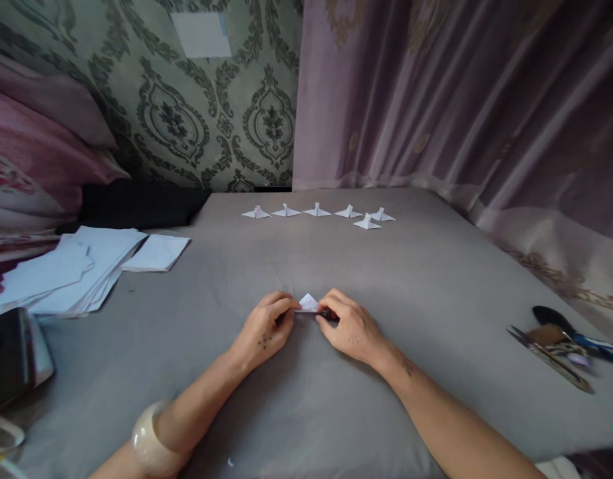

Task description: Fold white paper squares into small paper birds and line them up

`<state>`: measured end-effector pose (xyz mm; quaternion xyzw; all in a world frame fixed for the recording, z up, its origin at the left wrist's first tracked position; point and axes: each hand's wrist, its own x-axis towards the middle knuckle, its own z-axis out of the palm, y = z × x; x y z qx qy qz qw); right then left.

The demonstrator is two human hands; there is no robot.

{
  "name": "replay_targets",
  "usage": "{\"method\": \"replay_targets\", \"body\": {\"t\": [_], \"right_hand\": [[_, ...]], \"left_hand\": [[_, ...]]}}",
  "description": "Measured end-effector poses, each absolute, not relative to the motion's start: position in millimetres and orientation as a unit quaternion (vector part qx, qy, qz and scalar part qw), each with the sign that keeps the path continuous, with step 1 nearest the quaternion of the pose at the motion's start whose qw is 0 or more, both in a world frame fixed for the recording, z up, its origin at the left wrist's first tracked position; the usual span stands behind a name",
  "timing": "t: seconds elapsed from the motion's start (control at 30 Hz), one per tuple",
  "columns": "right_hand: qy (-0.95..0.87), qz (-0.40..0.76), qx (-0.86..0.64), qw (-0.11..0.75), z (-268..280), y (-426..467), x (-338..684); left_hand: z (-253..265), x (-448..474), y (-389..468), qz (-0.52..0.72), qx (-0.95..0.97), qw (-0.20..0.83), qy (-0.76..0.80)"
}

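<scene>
Between my two hands, low over the grey cloth, is a small white folded paper (308, 303) with a pointed top. My left hand (269, 327) pinches its left side, thumb and fingers closed together. Its right side is pinched by my right hand (350, 327). A thin dark strip runs along the paper's lower edge, and dark patches show under the fingers of both hands; I cannot tell what they are. At the far side stand several small folded white paper figures (317, 209), most of them in a row, one set slightly nearer.
Stacked white paper sheets (87, 273) and a smaller paper pile (157, 253) lie at the left, with a black phone (6, 359) nearer. To the right are scissors (598, 347) and a pointed metal tool (553, 360). A curtain (386, 100) hangs behind the grey cloth (211, 266).
</scene>
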<state>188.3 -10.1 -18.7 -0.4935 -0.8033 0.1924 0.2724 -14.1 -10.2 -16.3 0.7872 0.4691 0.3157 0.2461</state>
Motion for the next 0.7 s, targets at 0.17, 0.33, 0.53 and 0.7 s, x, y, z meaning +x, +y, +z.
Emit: {"method": "replay_targets", "body": {"t": [0.17,0.33,0.53,0.7], "right_hand": [[-0.815,0.177,-0.483,0.267,-21.6,-10.4,188.8],[-0.809,0.176,-0.494,0.266,-21.4,-11.0,188.4],[-0.801,0.171,-0.503,0.278,-18.1,-12.6,188.9],[-0.793,0.169,-0.514,0.279,-18.7,-12.8,190.5]], "left_hand": [[-21.1,-14.2,-9.2,0.298,0.800,0.243,0.461],[-24.5,-14.2,-7.6,0.295,0.793,0.233,0.479],[-26.1,-14.6,-7.5,0.287,0.801,0.220,0.477],[-29.6,-16.7,-9.9,0.268,0.833,0.167,0.455]]}}
